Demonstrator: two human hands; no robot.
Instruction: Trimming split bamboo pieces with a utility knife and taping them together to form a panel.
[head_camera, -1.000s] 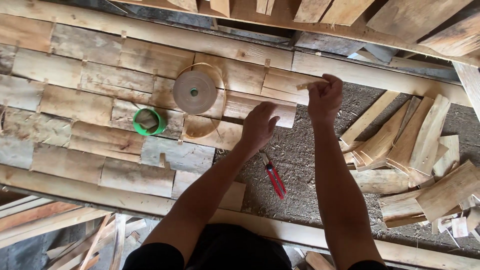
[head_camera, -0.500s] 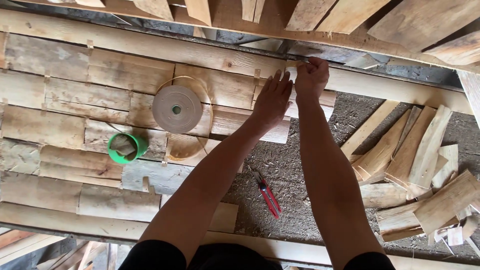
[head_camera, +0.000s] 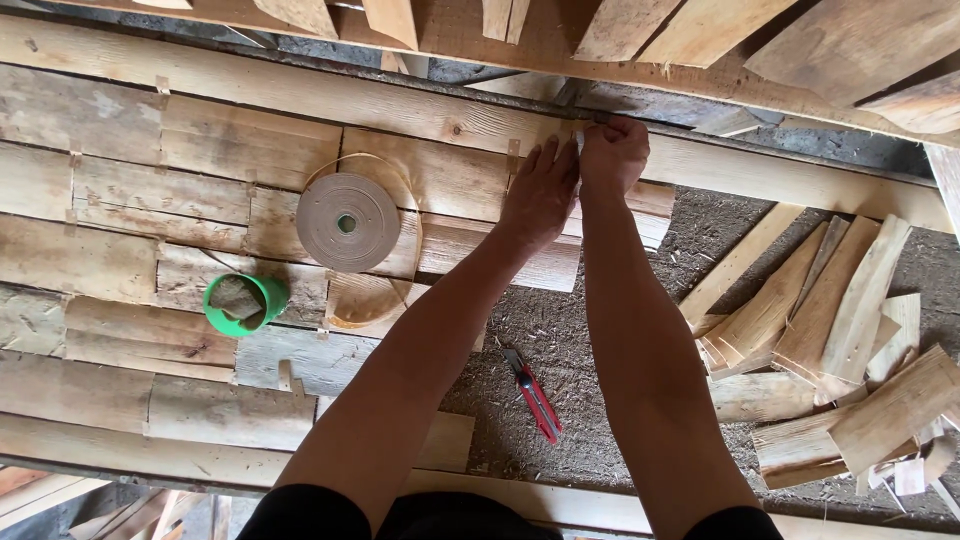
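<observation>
Nearest the viewer, both bare forearms reach away over a bed of sawdust and a patchwork of flat wood pieces (head_camera: 130, 260). Below and between the two arms, well short of the hands, a red-handled cutter (head_camera: 534, 396) lies on the sawdust. Off to the right of the right arm sits a loose heap of wood offcuts (head_camera: 830, 340). To the left of the left forearm stands a green cup (head_camera: 243, 304), and farther on, left of the left hand, a roll of brown paper tape (head_camera: 347, 222) lies flat on the boards with a loose loop curling round it.

The left hand (head_camera: 541, 193) lies open and flat, palm down, fingers together and pointing away, pressing on a short board just below the long plank (head_camera: 330, 95). Just beside it, the right hand (head_camera: 614, 157) is curled, its fingertips pinched on a small pale strip of tape (head_camera: 580, 136) at the plank's near edge; the two hands touch or nearly touch. Beyond them, more wood pieces overhang.
</observation>
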